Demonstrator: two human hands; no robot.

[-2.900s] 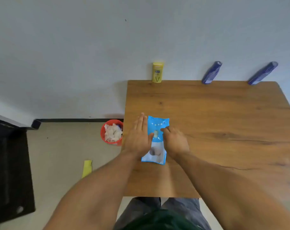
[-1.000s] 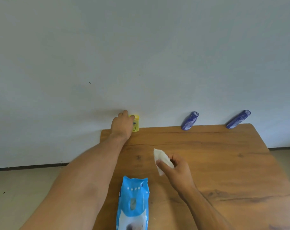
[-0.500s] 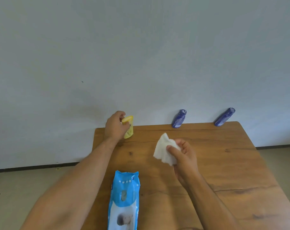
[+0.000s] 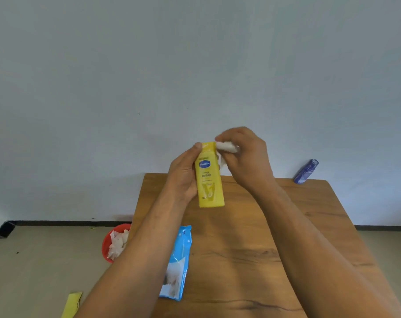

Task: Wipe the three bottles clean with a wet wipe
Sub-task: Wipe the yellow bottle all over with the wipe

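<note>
My left hand (image 4: 183, 177) grips a yellow lotion bottle (image 4: 209, 180) and holds it up above the wooden table (image 4: 252, 237), label toward me. My right hand (image 4: 245, 157) pinches a white wet wipe (image 4: 225, 146) against the top right side of the yellow bottle. One dark blue bottle (image 4: 306, 171) stands at the table's far right edge by the wall. The other blue bottle is hidden behind my right hand and arm. The blue wet-wipe pack (image 4: 180, 262) lies on the table's left part, partly under my left forearm.
A red bin (image 4: 110, 243) with crumpled white wipes sits on the floor left of the table. A yellow-green strip (image 4: 72, 305) lies on the floor at the lower left. A pale wall rises right behind the table.
My left hand lifted the yellow bottle from the far edge and brought it up toward me. My right hand rose with the wipe and met the bottle's top. The view tilted down.
</note>
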